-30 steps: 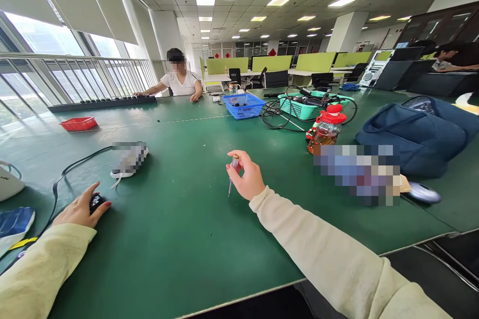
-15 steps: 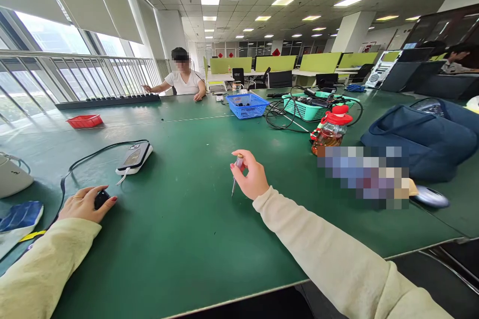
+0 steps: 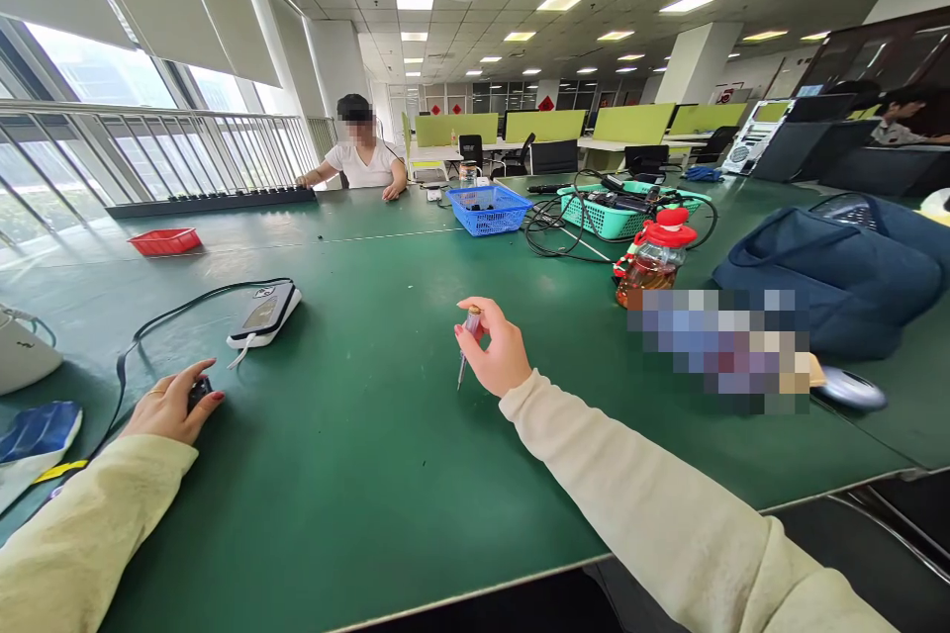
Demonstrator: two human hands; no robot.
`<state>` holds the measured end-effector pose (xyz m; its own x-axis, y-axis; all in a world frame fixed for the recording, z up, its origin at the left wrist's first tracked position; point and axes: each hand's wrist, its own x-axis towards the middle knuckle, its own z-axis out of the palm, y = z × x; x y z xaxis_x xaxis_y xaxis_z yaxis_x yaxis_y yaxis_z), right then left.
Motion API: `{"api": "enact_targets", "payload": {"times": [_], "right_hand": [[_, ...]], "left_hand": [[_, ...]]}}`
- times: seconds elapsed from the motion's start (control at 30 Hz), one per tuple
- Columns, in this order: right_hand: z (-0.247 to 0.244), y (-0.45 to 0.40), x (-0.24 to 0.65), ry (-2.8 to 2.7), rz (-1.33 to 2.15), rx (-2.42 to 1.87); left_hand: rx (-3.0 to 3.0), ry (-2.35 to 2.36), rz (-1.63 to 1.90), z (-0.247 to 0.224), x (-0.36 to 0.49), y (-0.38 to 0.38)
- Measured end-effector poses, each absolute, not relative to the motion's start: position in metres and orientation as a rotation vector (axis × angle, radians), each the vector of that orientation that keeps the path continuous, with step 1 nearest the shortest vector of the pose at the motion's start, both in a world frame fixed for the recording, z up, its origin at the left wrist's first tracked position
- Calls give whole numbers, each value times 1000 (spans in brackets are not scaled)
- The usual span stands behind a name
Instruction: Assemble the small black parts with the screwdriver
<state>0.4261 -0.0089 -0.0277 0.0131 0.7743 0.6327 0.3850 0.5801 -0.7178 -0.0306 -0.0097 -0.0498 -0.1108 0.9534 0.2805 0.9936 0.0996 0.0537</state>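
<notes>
My right hand (image 3: 496,346) grips a small screwdriver (image 3: 473,320) by its handle, over the middle of the green table (image 3: 333,495). The shaft points down, its tip at or just above the tabletop; I cannot tell if it touches. At the left, my left hand (image 3: 169,404) is closed around a small black object (image 3: 199,391) on the table, held between thumb and fingers. Most of that object is hidden, so its kind does not show. Beyond the left hand lies a phone (image 3: 265,309) on a white power bank with a short white cable.
A red tray (image 3: 164,242), a blue basket (image 3: 488,211) and a green basket (image 3: 619,213) with cables stand farther back. On the right are a red-lidded jar (image 3: 653,262), a navy bag (image 3: 838,277) and a mouse (image 3: 853,389). A person (image 3: 365,158) sits across the table.
The fingers of my left hand have shifted on the black object, the index finger lifting a little. My right hand keeps its grip. The person opposite has drawn one arm slightly inward.
</notes>
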Motion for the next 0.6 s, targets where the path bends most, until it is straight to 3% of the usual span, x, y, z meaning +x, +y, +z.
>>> {"api": "enact_targets", "payload": {"times": [0.3,0.6], "right_hand": [[-29,-8,425,-1597,383,-980],[-28,-8,425,-1594,382,-976]], "left_hand": [[-1942,-2199,-227,-47,-25,-8],[-1871,-2185,-557,-48,-45,-14]]}}
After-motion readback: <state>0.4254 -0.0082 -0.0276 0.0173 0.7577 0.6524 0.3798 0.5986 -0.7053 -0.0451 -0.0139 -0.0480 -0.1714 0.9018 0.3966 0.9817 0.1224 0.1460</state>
